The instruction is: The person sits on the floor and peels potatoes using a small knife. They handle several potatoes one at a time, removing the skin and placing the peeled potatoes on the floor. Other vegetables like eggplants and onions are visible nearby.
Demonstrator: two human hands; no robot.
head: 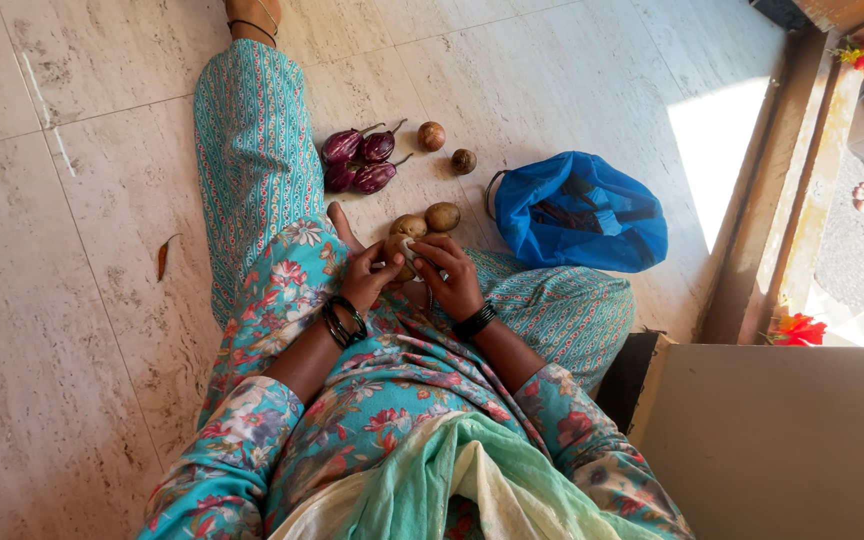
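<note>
The person sits on the tiled floor [72, 300] with one leg stretched toward the top edge of the view and the other folded to the right. Both hands meet just above the lap, directly in front of the body.

The left hand [364, 277] cups a brown potato [399, 252] from the left side, fingers curled around it. The right hand [452, 272] closes on the same potato from the right, fingertips pressed against its upper face near a pale patch. Whether the right hand also holds a small tool cannot be told. Both hands are therefore closed on the one potato, neither spread nor free.

The potato lies between the two hands, touching both, so neither hand is clearly nearer. Its long axis appears to run roughly across the body, from hand to hand, though the fingers hide most of its outline.

Surrounding items:
- Two loose potatoes [428, 219] rest on the floor just beyond the hands, touching or nearly touching the held one.
- Purple aubergines [360, 160] lie in a cluster farther out, beside the stretched leg.
- Two small round brown vegetables [446, 147] lie to the right of the aubergines.
- A blue cloth bag [582, 212] sits open on the floor to the right, well apart from the hands
</note>
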